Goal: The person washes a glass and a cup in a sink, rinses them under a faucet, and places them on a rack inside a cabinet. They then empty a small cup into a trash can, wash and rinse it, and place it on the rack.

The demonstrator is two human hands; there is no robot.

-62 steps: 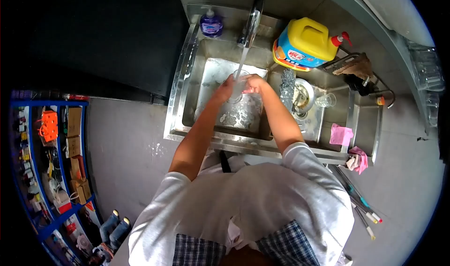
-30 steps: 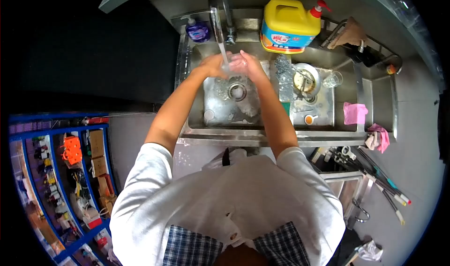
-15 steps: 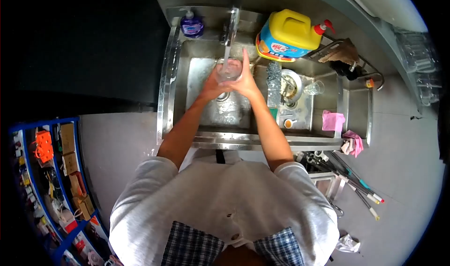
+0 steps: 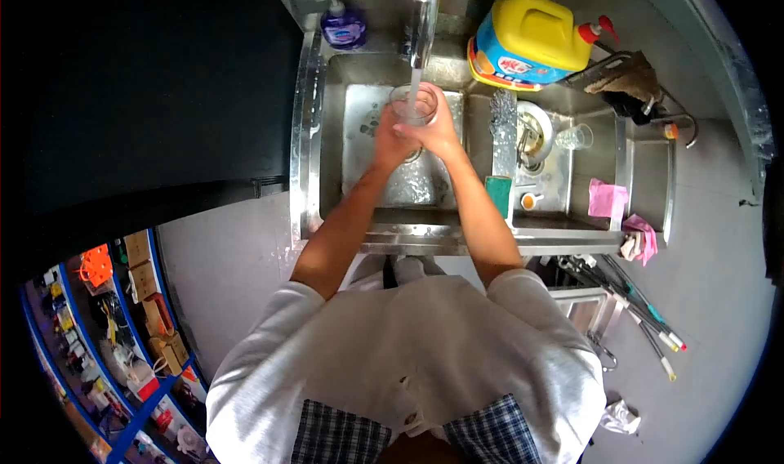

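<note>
Both my hands hold a clear round glass (image 4: 414, 107) over the left basin of a steel sink (image 4: 331, 149). My left hand (image 4: 394, 140) is wrapped round its left and lower side, and my right hand (image 4: 436, 127) grips its right side. Water from the faucet (image 4: 424, 31) runs straight into the glass. Wet patches shine on the basin floor beneath, and the drain is partly hidden behind my wrists.
Behind the sink stand a purple soap bottle (image 4: 343, 28) and a big yellow jug (image 4: 531, 43). The middle basin holds a white bowl (image 4: 535, 131), another glass (image 4: 575, 137) and a small cup (image 4: 531, 201). A green sponge (image 4: 498, 194) and pink cloths (image 4: 608, 198) lie nearby.
The view has shifted, so the sink appears farther right. My right hand's fingers, spread upward before, now curl round the glass, and the green sponge shows more fully.
</note>
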